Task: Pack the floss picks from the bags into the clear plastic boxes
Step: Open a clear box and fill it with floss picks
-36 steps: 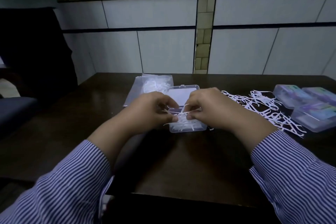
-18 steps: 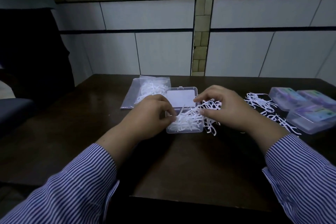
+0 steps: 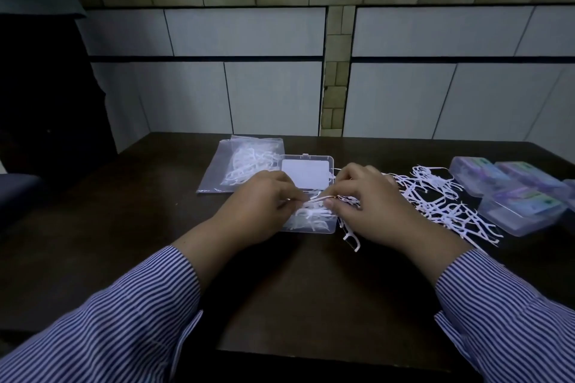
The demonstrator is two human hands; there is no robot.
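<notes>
**A:** So where are the floss picks [image 3: 314, 211] right now?

**B:** Both hands sit over the open clear box [image 3: 311, 227]. Left hand [image 3: 261, 202] and right hand [image 3: 370, 205] each pinch a small bunch of picks above it, so both grips are closed on picks.

**A:** Tricky to handle?

**B:** Probably. They look feather-light, springy, and they tangle, so I'd take them by the handles, lined up.

**A:** Anything in the way?

**B:** Loose pile [image 3: 441, 202] at 3 o'clock of the box, one stray pick [image 3: 351, 239] at its 4 o'clock, bag [image 3: 217, 171] at 10, packed boxes [image 3: 510, 193] far right on the counter [image 3: 124, 227].
</notes>
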